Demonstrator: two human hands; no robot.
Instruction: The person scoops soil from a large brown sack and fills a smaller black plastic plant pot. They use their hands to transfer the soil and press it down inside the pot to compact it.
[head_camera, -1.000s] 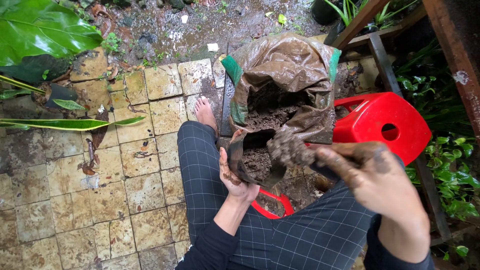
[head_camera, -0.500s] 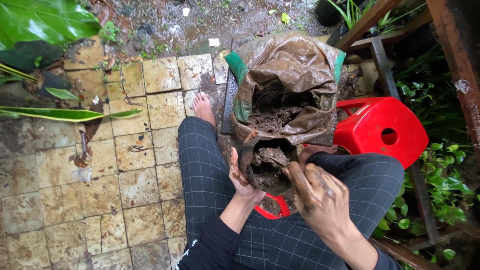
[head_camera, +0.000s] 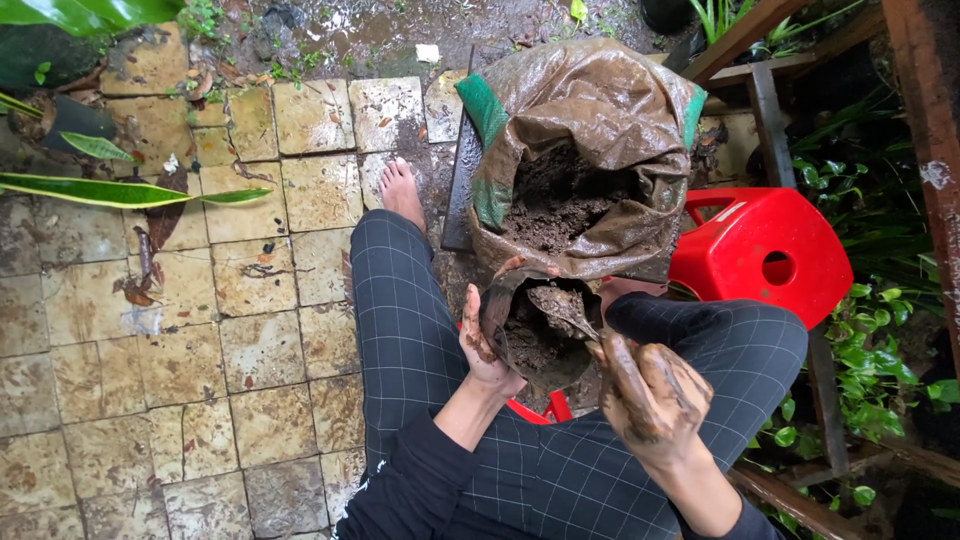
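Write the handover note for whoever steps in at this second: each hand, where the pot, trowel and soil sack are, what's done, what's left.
Left hand: grips the side of the small dark pot, held over the lap between the knees.
Right hand: muddy, closed on the handle of a trowel whose blade lies over the pot's mouth with soil on it.
Soil sack: open, standing on the tiles just beyond the pot, plenty of dark soil inside. Red stool beside it, on the person's right.
Done: the pot already holds a good amount of soil.
Left: the pot looks not quite full, so likely a little more to add; no plant shows in it yet.
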